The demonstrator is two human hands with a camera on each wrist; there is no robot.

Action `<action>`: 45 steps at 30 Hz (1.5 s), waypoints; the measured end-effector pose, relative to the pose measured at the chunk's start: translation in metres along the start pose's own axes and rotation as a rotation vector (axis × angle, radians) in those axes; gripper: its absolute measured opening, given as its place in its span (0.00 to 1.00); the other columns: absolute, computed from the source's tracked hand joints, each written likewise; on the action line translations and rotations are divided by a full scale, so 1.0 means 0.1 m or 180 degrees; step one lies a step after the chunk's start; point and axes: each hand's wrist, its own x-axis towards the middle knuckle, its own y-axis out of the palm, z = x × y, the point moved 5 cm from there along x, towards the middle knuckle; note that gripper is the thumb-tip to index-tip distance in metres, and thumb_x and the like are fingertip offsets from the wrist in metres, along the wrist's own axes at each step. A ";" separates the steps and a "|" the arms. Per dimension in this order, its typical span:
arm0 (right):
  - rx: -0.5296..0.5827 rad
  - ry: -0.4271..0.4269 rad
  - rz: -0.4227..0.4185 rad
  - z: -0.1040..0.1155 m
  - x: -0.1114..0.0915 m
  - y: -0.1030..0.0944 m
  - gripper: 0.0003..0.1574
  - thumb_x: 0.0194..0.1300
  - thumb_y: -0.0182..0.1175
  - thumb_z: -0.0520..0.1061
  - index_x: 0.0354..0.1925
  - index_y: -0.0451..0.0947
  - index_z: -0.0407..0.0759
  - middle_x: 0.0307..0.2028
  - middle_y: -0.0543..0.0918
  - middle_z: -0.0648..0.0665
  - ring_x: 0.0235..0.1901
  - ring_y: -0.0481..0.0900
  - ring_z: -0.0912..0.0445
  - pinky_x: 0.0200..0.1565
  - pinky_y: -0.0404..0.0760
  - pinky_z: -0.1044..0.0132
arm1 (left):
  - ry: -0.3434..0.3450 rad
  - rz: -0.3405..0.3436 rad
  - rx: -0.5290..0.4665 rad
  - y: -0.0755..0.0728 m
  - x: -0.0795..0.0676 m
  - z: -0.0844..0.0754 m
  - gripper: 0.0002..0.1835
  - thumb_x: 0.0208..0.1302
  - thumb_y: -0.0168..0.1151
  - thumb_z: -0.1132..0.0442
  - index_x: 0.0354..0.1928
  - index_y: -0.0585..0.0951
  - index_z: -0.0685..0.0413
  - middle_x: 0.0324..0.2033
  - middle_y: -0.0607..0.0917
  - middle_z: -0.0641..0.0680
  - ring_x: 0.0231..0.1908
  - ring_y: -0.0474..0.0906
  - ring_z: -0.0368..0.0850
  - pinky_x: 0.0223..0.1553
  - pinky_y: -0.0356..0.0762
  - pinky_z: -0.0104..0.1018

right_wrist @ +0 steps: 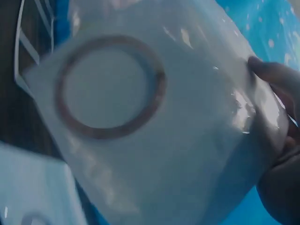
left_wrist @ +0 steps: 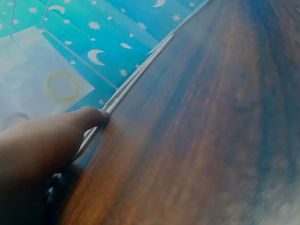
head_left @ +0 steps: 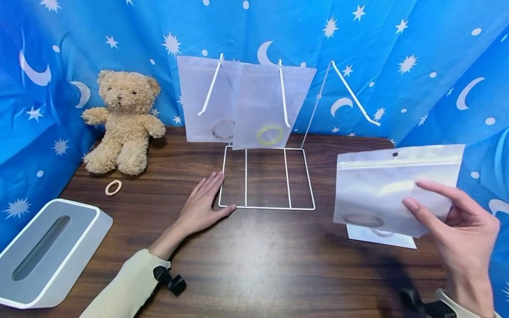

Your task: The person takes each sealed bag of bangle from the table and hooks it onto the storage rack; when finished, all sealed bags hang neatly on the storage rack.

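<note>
My right hand [head_left: 463,225] pinches the right side of a frosted zip bag [head_left: 381,190], raised above the table. A brownish ring [right_wrist: 110,86] shows through the bag's lower part, and a small hang hole sits near its top edge. My left hand [head_left: 203,203] lies flat with straight fingers at the left side of the white wire rack [head_left: 266,207], its thumb touching the base's front corner. Two frosted bags hang on the rack's hooks; the front bag [head_left: 258,97] holds a yellow ring [head_left: 270,134], the left bag [head_left: 199,101] a greyish ring. The right hook [head_left: 354,92] carries no bag.
Under the raised bag, another bag [head_left: 401,242] lies on the wooden table [head_left: 258,260]. A teddy bear [head_left: 123,123] sits at the back left, with a pale ring [head_left: 113,187] before it. A grey-topped tissue box [head_left: 55,251] stands at the left. A blue starry curtain [head_left: 246,26] surrounds the table.
</note>
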 end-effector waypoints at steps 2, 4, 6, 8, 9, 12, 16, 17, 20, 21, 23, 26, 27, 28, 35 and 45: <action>0.0438 -0.0209 -0.0028 0.06 0.05 0.08 0.28 0.45 0.65 0.15 0.49 0.73 0.13 0.40 0.86 0.34 0.32 0.87 0.55 0.35 0.83 0.74 | -0.0001 -0.0003 0.0011 0.00 0.01 0.00 0.52 0.60 0.56 0.29 0.75 0.58 0.60 0.73 0.59 0.57 0.73 0.49 0.50 0.72 0.44 0.47; 0.0495 -0.0357 -0.0042 0.11 0.09 0.16 0.28 0.47 0.65 0.16 0.49 0.73 0.13 0.41 0.86 0.34 0.35 0.87 0.55 0.36 0.83 0.73 | 0.0006 -0.0010 0.0020 0.00 0.02 0.00 0.53 0.60 0.56 0.29 0.75 0.58 0.60 0.73 0.59 0.57 0.74 0.49 0.50 0.72 0.43 0.46; 0.0653 -0.0421 -0.0026 0.14 0.13 0.23 0.28 0.47 0.65 0.16 0.50 0.72 0.12 0.42 0.85 0.32 0.34 0.87 0.53 0.34 0.83 0.72 | 0.0017 -0.0007 0.0016 0.00 0.03 0.00 0.53 0.60 0.56 0.29 0.74 0.58 0.61 0.73 0.59 0.57 0.73 0.49 0.50 0.72 0.43 0.46; 0.0894 -0.0418 0.0013 0.13 0.16 0.30 0.29 0.47 0.64 0.15 0.51 0.71 0.11 0.42 0.84 0.29 0.35 0.87 0.50 0.34 0.83 0.69 | 0.0030 -0.0004 0.0010 0.00 0.03 0.00 0.52 0.61 0.56 0.30 0.74 0.58 0.61 0.73 0.59 0.57 0.73 0.49 0.51 0.72 0.44 0.47; 0.0981 -0.0402 0.0018 0.12 0.17 0.33 0.29 0.47 0.64 0.15 0.51 0.70 0.11 0.42 0.84 0.27 0.35 0.87 0.48 0.34 0.84 0.67 | 0.0032 -0.0003 0.0003 0.00 0.03 0.00 0.52 0.61 0.56 0.30 0.74 0.58 0.61 0.73 0.59 0.57 0.73 0.49 0.51 0.72 0.44 0.47; 0.1038 -0.0358 0.0033 0.09 0.20 0.39 0.30 0.47 0.64 0.15 0.52 0.71 0.12 0.46 0.82 0.25 0.41 0.86 0.46 0.38 0.83 0.64 | 0.0026 -0.0002 -0.0016 -0.01 0.02 0.00 0.52 0.61 0.57 0.30 0.74 0.58 0.62 0.73 0.59 0.57 0.73 0.49 0.52 0.72 0.45 0.48; 0.0813 -0.0313 0.0012 0.05 0.23 0.43 0.30 0.48 0.65 0.17 0.53 0.73 0.16 0.50 0.81 0.28 0.45 0.85 0.49 0.40 0.82 0.65 | 0.0013 0.0019 -0.0004 0.00 0.00 0.00 0.52 0.61 0.55 0.30 0.74 0.58 0.62 0.73 0.59 0.58 0.73 0.49 0.52 0.72 0.45 0.48; 0.0805 -0.0299 0.0002 0.04 0.23 0.44 0.30 0.48 0.65 0.17 0.53 0.73 0.16 0.50 0.81 0.28 0.45 0.85 0.49 0.40 0.82 0.66 | 0.0011 0.0026 0.0003 0.01 0.00 0.00 0.52 0.61 0.55 0.29 0.74 0.58 0.62 0.73 0.59 0.58 0.73 0.50 0.52 0.72 0.45 0.48; 0.0828 -0.0266 0.0005 0.01 0.25 0.46 0.30 0.49 0.65 0.17 0.53 0.73 0.17 0.50 0.81 0.29 0.45 0.85 0.49 0.40 0.82 0.66 | 0.0010 0.0026 0.0016 0.02 0.00 0.00 0.52 0.61 0.54 0.29 0.74 0.58 0.62 0.73 0.59 0.58 0.73 0.50 0.52 0.72 0.46 0.49; 0.0850 -0.0259 0.0002 0.00 0.26 0.47 0.30 0.48 0.65 0.17 0.53 0.73 0.16 0.49 0.82 0.29 0.45 0.85 0.49 0.40 0.82 0.66 | 0.0010 0.0014 0.0018 0.01 0.00 0.00 0.52 0.61 0.55 0.29 0.74 0.58 0.62 0.73 0.59 0.58 0.73 0.50 0.52 0.72 0.46 0.48; 0.0871 -0.0245 -0.0008 -0.01 0.27 0.49 0.30 0.49 0.64 0.16 0.53 0.73 0.16 0.49 0.82 0.29 0.45 0.85 0.49 0.41 0.82 0.66 | 0.0012 0.0000 0.0013 0.01 0.00 0.00 0.52 0.61 0.56 0.30 0.74 0.58 0.62 0.73 0.59 0.57 0.73 0.49 0.52 0.72 0.45 0.48; 0.0763 -0.0196 -0.0013 -0.02 0.28 0.53 0.29 0.50 0.65 0.18 0.53 0.75 0.19 0.48 0.83 0.31 0.44 0.86 0.50 0.41 0.82 0.67 | 0.0020 -0.0017 0.0003 0.00 0.01 0.00 0.52 0.61 0.57 0.31 0.74 0.58 0.62 0.73 0.59 0.57 0.73 0.49 0.51 0.72 0.44 0.48; 0.0748 -0.0161 -0.0016 -0.03 0.28 0.55 0.29 0.50 0.65 0.18 0.54 0.75 0.20 0.48 0.83 0.31 0.44 0.86 0.50 0.40 0.83 0.67 | 0.0022 -0.0021 0.0003 0.00 0.01 0.00 0.52 0.61 0.57 0.31 0.74 0.58 0.62 0.73 0.59 0.57 0.73 0.49 0.51 0.72 0.44 0.48; 0.0725 -0.0119 -0.0013 -0.05 0.29 0.57 0.29 0.50 0.65 0.18 0.54 0.76 0.21 0.48 0.83 0.31 0.44 0.86 0.50 0.40 0.83 0.67 | 0.0022 -0.0019 0.0008 0.00 0.01 0.00 0.52 0.61 0.57 0.31 0.74 0.58 0.62 0.73 0.59 0.57 0.73 0.49 0.51 0.72 0.44 0.48; 0.0782 0.0114 0.0061 -0.32 0.49 0.73 0.32 0.52 0.67 0.22 0.57 0.77 0.27 0.53 0.80 0.31 0.48 0.84 0.48 0.40 0.84 0.65 | -0.0014 0.0020 0.0028 0.00 0.00 0.03 0.53 0.61 0.54 0.29 0.75 0.57 0.62 0.74 0.58 0.57 0.74 0.48 0.51 0.72 0.45 0.48; 0.1331 0.0600 0.0098 -0.82 1.00 1.04 0.31 0.54 0.69 0.27 0.58 0.78 0.33 0.57 0.79 0.36 0.54 0.78 0.44 0.50 0.79 0.61 | -0.0038 0.0031 0.0083 0.01 0.02 0.01 0.53 0.61 0.55 0.29 0.75 0.57 0.61 0.74 0.58 0.56 0.74 0.47 0.50 0.72 0.43 0.46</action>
